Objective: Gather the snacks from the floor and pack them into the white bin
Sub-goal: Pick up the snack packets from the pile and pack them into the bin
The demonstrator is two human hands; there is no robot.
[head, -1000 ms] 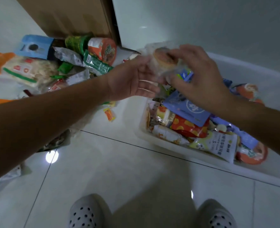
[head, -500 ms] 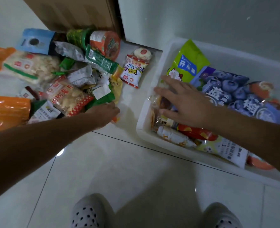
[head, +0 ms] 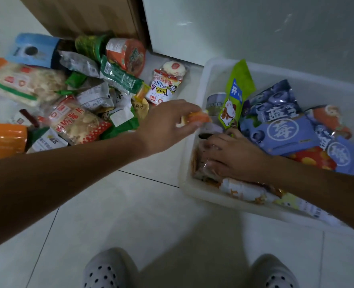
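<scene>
A heap of snack packets (head: 74,104) covers the floor at the left. The white bin (head: 194,190) stands at the right, holding several packets: a green pouch (head: 237,94), blue blueberry bags (head: 284,127) and wrapped snacks along its near wall. My left hand (head: 167,125) hovers at the bin's left rim, fingers closed on a small orange snack packet (head: 199,118). My right hand (head: 232,154) lies flat inside the bin, fingers spread, pressing on clear-wrapped snacks in the near left corner.
A cardboard box (head: 84,15) stands behind the heap. A pale wall or cabinet (head: 255,28) runs behind the bin. A red cup of noodles (head: 128,55) and a panda packet (head: 163,88) lie near the bin. My spotted slippers (head: 107,269) are at the bottom edge.
My left hand picked a small orange packet off the floor and carried it right to the bin's rim. My right hand slid deeper into the bin's near corner, pressing the wrapped snacks down.
</scene>
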